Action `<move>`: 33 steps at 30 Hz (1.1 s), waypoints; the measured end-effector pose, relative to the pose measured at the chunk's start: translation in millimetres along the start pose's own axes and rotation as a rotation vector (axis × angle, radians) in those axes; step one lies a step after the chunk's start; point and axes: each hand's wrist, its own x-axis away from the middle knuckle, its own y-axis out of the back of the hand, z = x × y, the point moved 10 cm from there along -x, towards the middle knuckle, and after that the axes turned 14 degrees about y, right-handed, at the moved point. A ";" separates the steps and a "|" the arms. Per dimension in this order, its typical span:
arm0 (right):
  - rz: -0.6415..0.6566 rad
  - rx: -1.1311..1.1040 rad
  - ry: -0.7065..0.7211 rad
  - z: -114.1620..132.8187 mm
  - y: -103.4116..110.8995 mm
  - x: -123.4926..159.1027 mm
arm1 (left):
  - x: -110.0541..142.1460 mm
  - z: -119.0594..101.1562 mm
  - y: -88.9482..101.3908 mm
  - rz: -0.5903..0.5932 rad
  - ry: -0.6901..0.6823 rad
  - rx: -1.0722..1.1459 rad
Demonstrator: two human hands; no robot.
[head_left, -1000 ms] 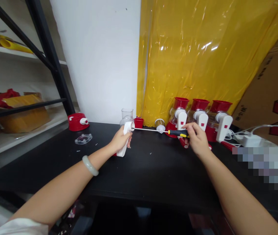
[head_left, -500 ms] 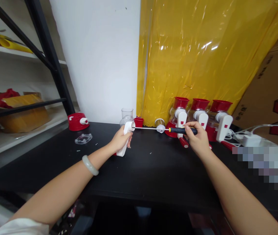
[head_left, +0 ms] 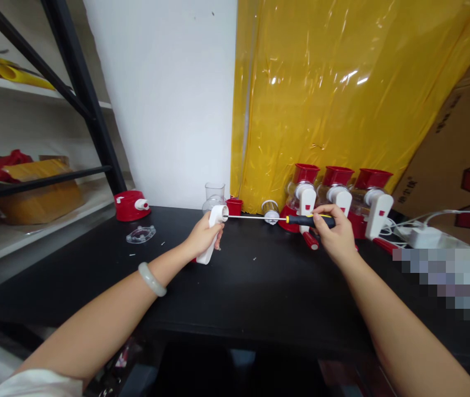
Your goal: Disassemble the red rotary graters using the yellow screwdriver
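Observation:
My left hand [head_left: 202,237] is closed around a white plastic handle part [head_left: 212,234], holding it upright above the black table [head_left: 235,286]. My right hand [head_left: 336,236] grips the black-and-yellow handle of a long screwdriver [head_left: 296,219]. The metal shaft runs horizontally to the left, and its tip sits in the round top end of the white part. A pale bangle is on my left wrist.
Three red-and-white grinders [head_left: 340,201] stand in a row against yellow plastic sheeting. A red lid [head_left: 131,206], a clear disc [head_left: 141,234], a clear cup [head_left: 215,194], a small red cup [head_left: 234,207], a metal drum [head_left: 270,210] and tiny screws lie nearby. Shelving stands left, cardboard boxes and a white cable right.
My right hand slid back along the screwdriver handle and lifted it slightly, so the shaft now lies level with its tip in the white part. The left hand stayed put.

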 end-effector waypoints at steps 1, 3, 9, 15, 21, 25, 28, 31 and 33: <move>0.001 -0.022 -0.002 -0.1 -0.4 0.1 | 0.0 -0.1 0.1 -0.002 0.000 -0.001; 0.006 -0.085 -0.009 -2.1 -2.5 0.4 | 0.0 -0.1 0.5 -0.005 0.001 -0.002; 0.026 -0.198 -0.007 -9.0 -9.8 1.2 | -0.1 -1.7 1.6 -0.003 -0.010 0.003; 0.078 -0.166 -0.107 -3.1 -14.2 5.7 | -0.9 -0.7 4.2 -0.016 -0.007 0.010; 0.045 -0.264 -0.100 -2.4 -15.2 4.2 | -0.4 -1.7 4.0 -0.018 -0.005 0.016; 0.073 -0.352 -0.024 -2.1 -18.4 2.6 | -0.1 -2.4 3.9 -0.022 0.000 0.018; 0.079 -0.330 -0.054 -4.4 -18.3 4.3 | 0.7 -3.2 4.4 -0.030 0.000 0.022; 0.123 -0.279 -0.165 -8.4 -22.7 8.8 | 1.2 -3.6 4.0 -0.026 0.003 0.030; 0.121 -0.226 -0.200 -8.7 -21.7 9.6 | 1.5 -4.0 3.2 -0.019 -0.001 0.031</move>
